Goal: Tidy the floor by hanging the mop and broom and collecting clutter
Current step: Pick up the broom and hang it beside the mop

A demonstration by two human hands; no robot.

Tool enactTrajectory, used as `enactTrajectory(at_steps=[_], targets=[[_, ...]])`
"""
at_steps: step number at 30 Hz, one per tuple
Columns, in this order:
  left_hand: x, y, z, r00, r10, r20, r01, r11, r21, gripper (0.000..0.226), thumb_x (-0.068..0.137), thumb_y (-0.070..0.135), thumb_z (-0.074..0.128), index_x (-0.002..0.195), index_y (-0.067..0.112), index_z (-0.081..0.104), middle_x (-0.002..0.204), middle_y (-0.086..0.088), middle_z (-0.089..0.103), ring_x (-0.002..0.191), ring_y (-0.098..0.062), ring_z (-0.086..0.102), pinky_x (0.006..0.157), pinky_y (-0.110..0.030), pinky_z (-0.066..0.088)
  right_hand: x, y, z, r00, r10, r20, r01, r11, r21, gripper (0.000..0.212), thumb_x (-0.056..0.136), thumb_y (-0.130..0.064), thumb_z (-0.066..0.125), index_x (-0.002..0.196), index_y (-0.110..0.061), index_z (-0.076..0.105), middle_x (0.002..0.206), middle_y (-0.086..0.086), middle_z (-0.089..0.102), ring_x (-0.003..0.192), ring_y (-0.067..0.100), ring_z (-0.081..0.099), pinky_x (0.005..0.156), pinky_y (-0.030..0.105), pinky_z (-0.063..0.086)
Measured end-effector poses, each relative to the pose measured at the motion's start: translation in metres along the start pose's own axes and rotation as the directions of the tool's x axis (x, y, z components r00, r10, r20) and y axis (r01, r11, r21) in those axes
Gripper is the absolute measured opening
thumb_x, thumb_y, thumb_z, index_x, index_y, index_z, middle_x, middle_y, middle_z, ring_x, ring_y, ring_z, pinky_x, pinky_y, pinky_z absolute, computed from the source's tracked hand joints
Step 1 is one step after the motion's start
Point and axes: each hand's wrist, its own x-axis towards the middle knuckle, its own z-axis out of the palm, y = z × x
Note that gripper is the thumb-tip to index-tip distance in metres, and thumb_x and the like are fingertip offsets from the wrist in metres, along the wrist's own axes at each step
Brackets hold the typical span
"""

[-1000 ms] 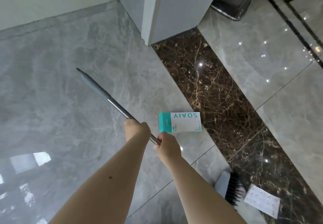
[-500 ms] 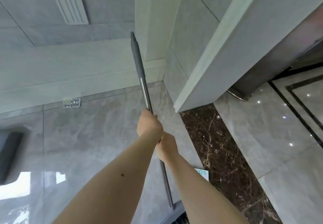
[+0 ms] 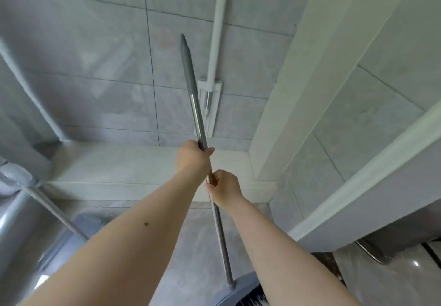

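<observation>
We are holding the long silver metal broom stick with the grey top (image 3: pixel 197 114) straight up by the tiled wall (image 3: pixel 95 66), our left hand (image 3: pixel 193 158) and right hand (image 3: pixel 224 190) both wrapping tightly round it.

A: Delta vs 1 s back?
B: broom (image 3: pixel 200 124) went from lying low and slanted over the floor to near upright. Grey grip end now up in front of the wall tiles, beside the white mop (image 3: pixel 213 71) hanging there.
A: Hands?
B: left hand (image 3: pixel 192 158) and right hand (image 3: pixel 224 188) rose with the pole, left now above right.
A: Floor clutter?
B: The teal box and the white sheet are out of frame.
</observation>
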Motion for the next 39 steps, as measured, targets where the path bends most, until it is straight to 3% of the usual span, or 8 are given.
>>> enactTrajectory(at_steps=[5,10,13,20,27,33,36,39], targets=[[0.006,0.046,-0.087,0.993,0.101,-0.053,-0.101,0.995,0.015,0.044,0.091,0.030,0.059,0.056,0.012,0.039,0.051,-0.002,0.041,0.048,-0.018,0.041,0.044,-0.026,0.028,-0.001,-0.095,-0.030,0.996,-0.092,-0.001,0.092,0.996,0.002,0.030,0.088,-0.015,0.058,0.064,-0.019,0.040,0.074,-0.001,0.049,0.073,0.020,0.048,0.064,0.025,0.036],[0.009,0.099,-0.178,0.975,0.190,-0.117,-0.186,0.982,0.043,0.049,0.091,0.032,0.058,0.051,0.013,0.036,0.049,-0.002,0.042,0.046,-0.016,0.041,0.044,-0.025,0.029,-0.011,-0.192,-0.068,0.975,-0.222,0.026,0.224,0.972,-0.074,0.022,0.083,-0.014,0.061,0.064,-0.015,0.052,0.072,0.002,0.054,0.071,0.020,0.051,0.065,0.027,0.044],[0.009,0.120,-0.224,0.969,0.198,-0.144,-0.196,0.980,0.031,0.049,0.090,0.030,0.059,0.051,0.013,0.036,0.050,-0.004,0.044,0.054,-0.025,0.048,0.054,-0.028,0.038,-0.016,-0.236,-0.096,0.956,-0.288,0.060,0.291,0.955,-0.055,0.017,0.082,-0.004,0.062,0.096,-0.002,0.071,0.086,0.004,0.060,0.081,0.017,0.055,0.080,0.028,0.051],[0.000,0.174,-0.316,0.944,0.279,-0.175,-0.267,0.959,0.089,0.040,0.090,0.030,0.060,0.058,0.013,0.042,0.056,-0.004,0.046,0.060,-0.025,0.051,0.055,-0.027,0.038,-0.034,-0.360,-0.194,0.906,-0.396,-0.150,0.402,0.916,0.009,0.024,0.087,0.000,0.053,0.102,-0.002,0.072,0.088,0.003,0.061,0.080,0.014,0.058,0.061,0.013,0.045],[-0.005,0.238,-0.365,0.904,0.414,-0.108,-0.380,0.892,0.244,0.044,0.090,0.027,0.060,0.054,0.016,0.036,0.054,0.000,0.039,0.051,-0.016,0.038,0.047,-0.028,0.027,-0.067,-0.476,-0.273,0.812,-0.526,-0.253,0.556,0.829,0.059,0.033,0.088,-0.004,0.050,0.119,-0.008,0.062,0.111,0.011,0.066,0.112,0.029,0.063,0.099,0.038,0.051],[0.016,0.286,-0.374,0.883,0.459,-0.099,-0.412,0.859,0.305,0.042,0.091,0.025,0.059,0.057,0.018,0.034,0.061,0.002,0.038,0.063,-0.019,0.041,0.052,-0.026,0.025,-0.059,-0.510,-0.320,0.781,-0.550,-0.296,0.601,0.790,0.117,0.023,0.087,-0.014,0.061,0.107,-0.004,0.066,0.093,0.010,0.066,0.084,0.022,0.064,0.062,0.028,0.053],[0.036,0.307,-0.366,0.878,0.469,-0.096,-0.414,0.844,0.341,0.041,0.092,0.024,0.058,0.059,0.018,0.035,0.063,0.003,0.038,0.073,-0.020,0.044,0.049,-0.026,0.023,-0.036,-0.516,-0.340,0.782,-0.543,-0.306,0.599,0.790,0.128,0.017,0.087,-0.018,0.064,0.100,-0.006,0.066,0.090,0.009,0.064,0.073,0.018,0.063,0.058,0.025,0.051],[0.062,0.333,-0.355,0.890,0.447,-0.088,-0.393,0.851,0.347,0.036,0.093,0.023,0.057,0.062,0.015,0.038,0.077,-0.005,0.047,0.079,-0.022,0.046,0.065,-0.028,0.038,-0.005,-0.525,-0.356,0.781,-0.547,-0.301,0.603,0.785,0.139,0.019,0.087,-0.017,0.066,0.100,-0.003,0.066,0.088,0.010,0.063,0.060,0.011,0.059,0.060,0.027,0.054]])
